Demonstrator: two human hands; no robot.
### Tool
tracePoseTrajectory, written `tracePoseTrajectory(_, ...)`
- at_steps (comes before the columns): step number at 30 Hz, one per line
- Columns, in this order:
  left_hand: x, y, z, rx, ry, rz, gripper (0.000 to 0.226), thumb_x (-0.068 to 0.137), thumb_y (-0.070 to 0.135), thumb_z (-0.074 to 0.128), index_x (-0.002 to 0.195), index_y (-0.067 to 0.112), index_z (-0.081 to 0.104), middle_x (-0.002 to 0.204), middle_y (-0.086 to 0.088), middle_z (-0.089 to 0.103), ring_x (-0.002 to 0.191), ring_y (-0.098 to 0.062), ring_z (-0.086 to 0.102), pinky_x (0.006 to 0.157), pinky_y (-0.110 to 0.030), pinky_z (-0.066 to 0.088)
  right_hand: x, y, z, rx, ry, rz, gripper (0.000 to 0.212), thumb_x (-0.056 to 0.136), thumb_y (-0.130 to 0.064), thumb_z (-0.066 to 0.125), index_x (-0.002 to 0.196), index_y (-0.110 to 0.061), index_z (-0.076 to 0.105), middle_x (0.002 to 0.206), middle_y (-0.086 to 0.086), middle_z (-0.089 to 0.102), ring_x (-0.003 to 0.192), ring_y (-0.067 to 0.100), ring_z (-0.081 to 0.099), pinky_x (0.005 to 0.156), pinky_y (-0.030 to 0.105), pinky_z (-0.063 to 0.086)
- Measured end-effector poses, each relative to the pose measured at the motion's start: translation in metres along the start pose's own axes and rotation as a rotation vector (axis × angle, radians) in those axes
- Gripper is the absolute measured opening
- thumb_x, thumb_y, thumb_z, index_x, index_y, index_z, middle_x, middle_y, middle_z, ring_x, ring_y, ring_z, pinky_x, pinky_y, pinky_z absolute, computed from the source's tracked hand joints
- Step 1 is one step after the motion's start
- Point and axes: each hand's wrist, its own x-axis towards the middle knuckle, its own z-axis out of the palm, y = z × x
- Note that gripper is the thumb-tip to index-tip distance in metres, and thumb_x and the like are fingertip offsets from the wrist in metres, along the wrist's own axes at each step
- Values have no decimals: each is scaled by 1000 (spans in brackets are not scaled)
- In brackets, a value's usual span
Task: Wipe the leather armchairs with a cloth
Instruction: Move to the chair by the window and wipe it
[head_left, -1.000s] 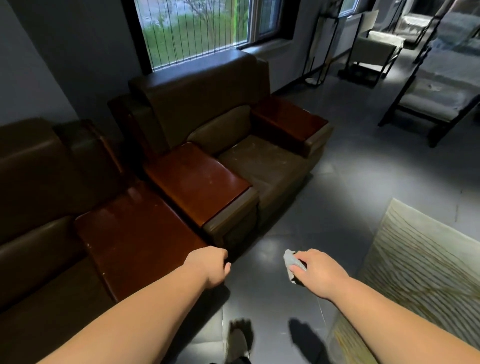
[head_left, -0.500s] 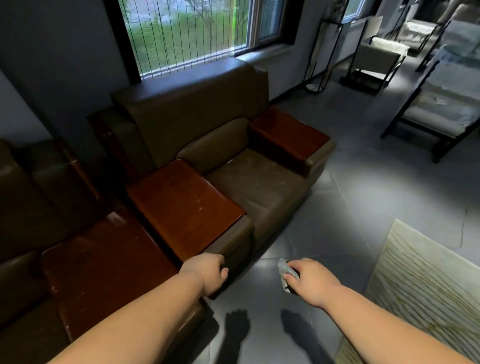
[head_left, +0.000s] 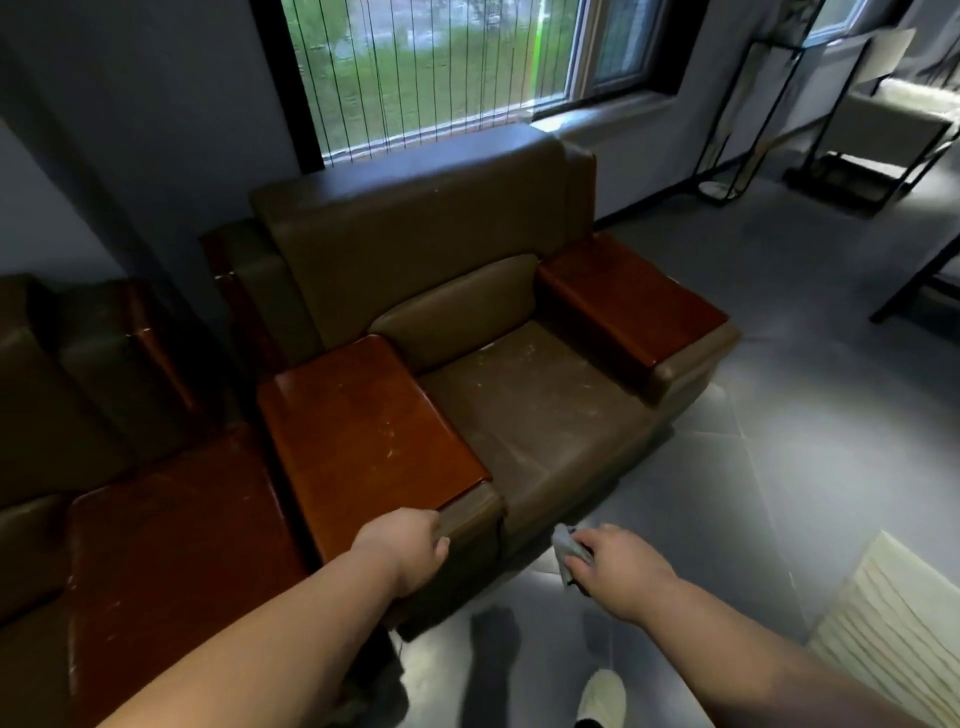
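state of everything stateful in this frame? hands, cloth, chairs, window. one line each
left hand: fingers curled, holds nothing, at the front of the armrest
right hand: grips the cloth, off the chair
cloth: bunched, not touching leather
armchair seat: unoccupied, pale specks and scuffs
near wooden armrest: bare, lightly scratched
window: whether open or closed cannot be told

Both forearms are bare, without sleeves, and one foot wears a pale shoe (head_left: 602, 696)
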Motion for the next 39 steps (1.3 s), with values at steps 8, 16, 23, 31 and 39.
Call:
tracePoseTrajectory(8,41,86,-10,-64,12,-114,21,103,45,56,120,36,65,99,12,66,87,-6,66,82,-30,61,79,78,-81,-121,-103,-139,35,103,-52,47,128,-32,61,115,-1,56,101,20,60,86,34,50)
tracePoseTrajectory(16,64,102,-21,-153,-10,-219,26,104,45,53,126,36,63,106,11,66,93,-8,65,86,-30,60,149,89,-108,-96,-167,-211,30,102,-47,51,123,-30,63,117,0,60,101,18,61,93,37,53)
tracePoseTrajectory(23,108,66,-31,-174,-13,-291,29,105,47,51,128,32,61,115,9,67,101,-10,64,86,-29,56,202,76,-111,-158,-226,-221,27,102,-50,50,116,-31,65,110,-4,60,96,15,61,90,36,53)
tracePoseTrajectory(31,178,34,-41,-208,-37,-320,35,105,47,49,134,30,60,118,5,66,105,-16,64,90,-37,57,270,74,-105,-147,-187,-150,36,105,-50,43,125,-27,62,108,2,59,97,22,60,76,34,43)
tracePoseTrajectory(39,265,35,12,-203,-7,-326,51,106,47,46,152,25,46,150,-3,51,137,-25,49,113,-42,46,351,87,-35,-141,-286,-118,44,107,-51,38,145,-31,49,131,4,53,114,26,59,91,37,51)
